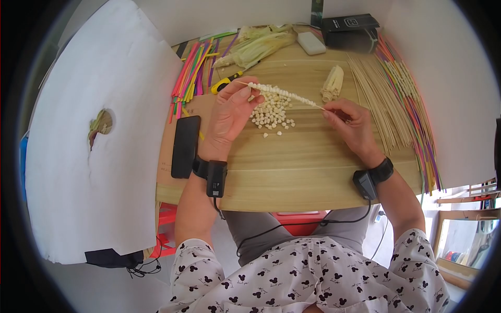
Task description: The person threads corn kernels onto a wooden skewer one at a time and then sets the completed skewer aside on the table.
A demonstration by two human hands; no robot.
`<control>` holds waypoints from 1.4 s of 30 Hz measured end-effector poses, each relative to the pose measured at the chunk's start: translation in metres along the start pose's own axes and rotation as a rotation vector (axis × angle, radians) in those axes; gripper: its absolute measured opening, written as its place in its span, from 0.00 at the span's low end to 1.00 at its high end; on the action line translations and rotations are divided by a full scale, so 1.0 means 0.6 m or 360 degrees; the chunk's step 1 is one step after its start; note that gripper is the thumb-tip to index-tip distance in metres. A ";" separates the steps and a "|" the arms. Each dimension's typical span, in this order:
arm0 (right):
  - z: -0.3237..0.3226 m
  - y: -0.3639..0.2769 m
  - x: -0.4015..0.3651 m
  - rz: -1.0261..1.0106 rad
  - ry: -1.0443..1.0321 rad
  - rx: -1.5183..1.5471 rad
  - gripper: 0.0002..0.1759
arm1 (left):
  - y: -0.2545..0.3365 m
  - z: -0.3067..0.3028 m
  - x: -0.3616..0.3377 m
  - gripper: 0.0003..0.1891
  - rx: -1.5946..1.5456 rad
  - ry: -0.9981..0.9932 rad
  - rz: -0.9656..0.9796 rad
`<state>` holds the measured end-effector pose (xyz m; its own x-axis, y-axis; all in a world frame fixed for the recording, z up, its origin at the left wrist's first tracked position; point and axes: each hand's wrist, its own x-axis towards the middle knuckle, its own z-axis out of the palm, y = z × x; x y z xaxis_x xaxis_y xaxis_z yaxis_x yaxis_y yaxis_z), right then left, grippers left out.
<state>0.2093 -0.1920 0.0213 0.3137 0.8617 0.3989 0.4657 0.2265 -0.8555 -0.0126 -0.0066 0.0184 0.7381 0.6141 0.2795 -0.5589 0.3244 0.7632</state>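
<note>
A thin wooden skewer threaded with pale corn kernels [284,94] is held between my two hands above the table. My left hand [233,112] pinches its left end between thumb and fingers. At the bare right tip, the thumb and index finger of my right hand [352,125] are closed on it. The kernels fill most of the length between the hands. Below lies a pile of loose corn kernels [272,112], partly hidden by the skewer and my left fingers. A corn cob [333,83] rests beyond my right hand.
Bare skewers [378,101] and kernel-threaded skewers with coloured strips [412,88] lie at right. Corn husks [261,44], a white box [311,43] and a black box [350,32] are behind. A phone [186,146], yellow cutter [226,82] and coloured strips [190,73] lie left.
</note>
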 end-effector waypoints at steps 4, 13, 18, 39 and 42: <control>0.003 0.006 0.000 0.0001 0.0011 0.0028 0.06 | -0.002 -0.008 0.002 0.12 -0.0064 0.0020 0.0024; 0.002 0.005 -0.001 0.0266 -0.0137 0.0033 0.07 | -0.010 0.005 0.008 0.07 0.0306 0.0252 0.0006; -0.001 0.020 0.001 0.0242 -0.0172 -0.0070 0.06 | -0.024 -0.006 0.009 0.09 0.0528 0.0303 0.0005; -0.011 0.021 0.008 0.0180 -0.0085 -0.0193 0.07 | -0.035 0.060 -0.007 0.04 0.2399 -0.0649 0.0245; -0.010 0.021 0.007 0.0187 -0.0098 -0.0173 0.07 | -0.031 0.063 -0.009 0.05 0.2444 -0.0683 0.0276</control>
<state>0.2215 -0.1882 0.0141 0.3213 0.9064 0.2744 0.5169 0.0750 -0.8528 0.0080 -0.0433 0.0248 0.9038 0.2409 0.3538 0.0525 -0.8827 0.4670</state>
